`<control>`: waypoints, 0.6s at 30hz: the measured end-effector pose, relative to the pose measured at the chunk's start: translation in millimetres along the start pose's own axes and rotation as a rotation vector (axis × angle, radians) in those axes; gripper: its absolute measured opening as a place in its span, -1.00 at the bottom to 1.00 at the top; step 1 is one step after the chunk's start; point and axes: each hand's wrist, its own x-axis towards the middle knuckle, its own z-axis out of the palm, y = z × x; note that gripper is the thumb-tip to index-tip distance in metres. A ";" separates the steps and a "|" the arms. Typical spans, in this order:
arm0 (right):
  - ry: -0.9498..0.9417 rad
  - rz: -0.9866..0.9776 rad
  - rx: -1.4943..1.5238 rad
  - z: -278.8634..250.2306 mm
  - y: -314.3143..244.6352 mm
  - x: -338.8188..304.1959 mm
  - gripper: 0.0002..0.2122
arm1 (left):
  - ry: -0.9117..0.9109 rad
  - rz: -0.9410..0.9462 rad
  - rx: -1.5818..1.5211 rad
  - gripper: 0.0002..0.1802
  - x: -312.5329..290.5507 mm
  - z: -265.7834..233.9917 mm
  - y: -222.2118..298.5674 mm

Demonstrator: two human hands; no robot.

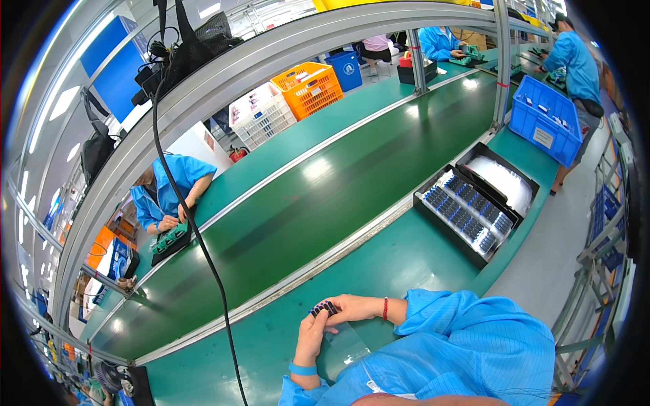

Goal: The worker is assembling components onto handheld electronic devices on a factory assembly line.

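In front of my body, just above the near green worktop, my left hand [312,337] and my right hand [351,308] come together. Between their fingertips they pinch a short black part [323,308] with a row of small pinkish and dark round ends; its exact kind is too small to tell. A clear plastic sheet or bag [350,344] hangs below the hands, partly hidden by my left fingers; whether either hand grips it, I cannot tell. To the right on the worktop sits an open black box [443,233], holding rows of small black and blue parts [467,208].
Clear plastic [504,183] lies in the black box's far half. Behind it stands a blue crate [542,122]. A dark green conveyor belt [305,189] runs beyond my worktop, under a metal frame [271,34]. A black cable [196,223] dangles at left. Co-workers sit and stand across.
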 end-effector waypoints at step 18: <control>-0.015 -0.005 0.038 0.4 -1.4 -0.5 -0.69 | -0.011 0.006 -0.005 -0.66 1.3 -3.2 -3.3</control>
